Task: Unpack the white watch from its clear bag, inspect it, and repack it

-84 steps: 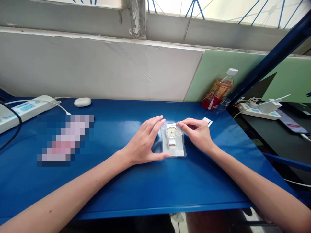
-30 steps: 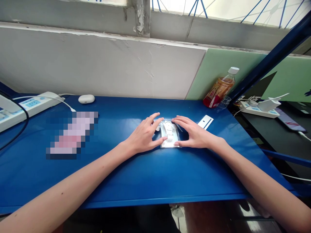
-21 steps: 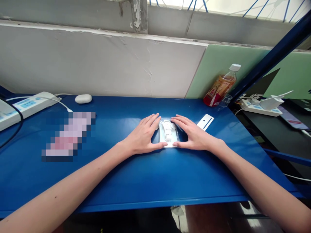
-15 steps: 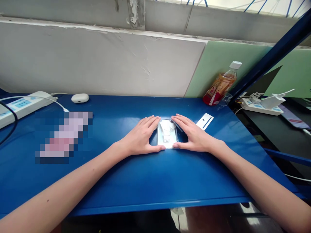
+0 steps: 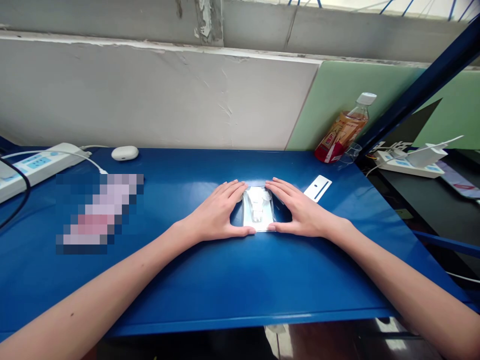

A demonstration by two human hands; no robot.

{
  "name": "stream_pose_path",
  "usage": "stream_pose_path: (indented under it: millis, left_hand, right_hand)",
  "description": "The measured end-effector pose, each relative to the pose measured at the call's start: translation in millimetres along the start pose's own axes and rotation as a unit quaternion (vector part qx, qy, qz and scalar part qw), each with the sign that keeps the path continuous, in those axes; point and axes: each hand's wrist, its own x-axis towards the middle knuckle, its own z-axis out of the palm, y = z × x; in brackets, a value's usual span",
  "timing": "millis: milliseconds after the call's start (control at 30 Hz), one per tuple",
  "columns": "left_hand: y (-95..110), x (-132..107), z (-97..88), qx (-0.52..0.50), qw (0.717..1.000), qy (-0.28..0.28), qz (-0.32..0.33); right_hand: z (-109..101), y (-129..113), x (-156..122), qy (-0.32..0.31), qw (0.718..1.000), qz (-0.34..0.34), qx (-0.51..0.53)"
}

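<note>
A small clear plastic packet [image 5: 257,212] with a white watch inside lies flat on the blue table [image 5: 225,280]. My left hand [image 5: 217,215] rests on the table against the packet's left edge, fingers stretched out and thumb at its near corner. My right hand [image 5: 300,212] mirrors it on the right edge, fingers flat and thumb touching the near right corner. Neither hand grips the packet. Only the white strap shows through the plastic; I cannot see the dial.
A white card tag [image 5: 317,188] lies just right of my right hand. An orange drink bottle [image 5: 343,131] leans at the back right. A white earbud case [image 5: 125,153], a power strip [image 5: 35,167] and a blurred-out object [image 5: 98,212] sit left. Another power strip [image 5: 407,164] lies beyond the right edge.
Earlier my fingers pinched the packet with the watch dial showing. Now the packet lies flat with the dial out of sight, and both hands have flattened at its sides.
</note>
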Motion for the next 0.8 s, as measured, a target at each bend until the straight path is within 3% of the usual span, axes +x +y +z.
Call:
stream_pose_path:
  millis: [367, 800]
  left_hand:
    - [0.7, -1.3, -0.3, 0.014, 0.999, -0.038, -0.013]
    - [-0.2, -2.4, -1.4, 0.018, 0.999, -0.036, -0.010]
  right_hand:
    - [-4.6, -4.8, -0.4, -0.064, 0.998, 0.006, -0.017]
    - [-5.5, -4.3, -0.6, -0.064, 0.998, 0.003, -0.020]
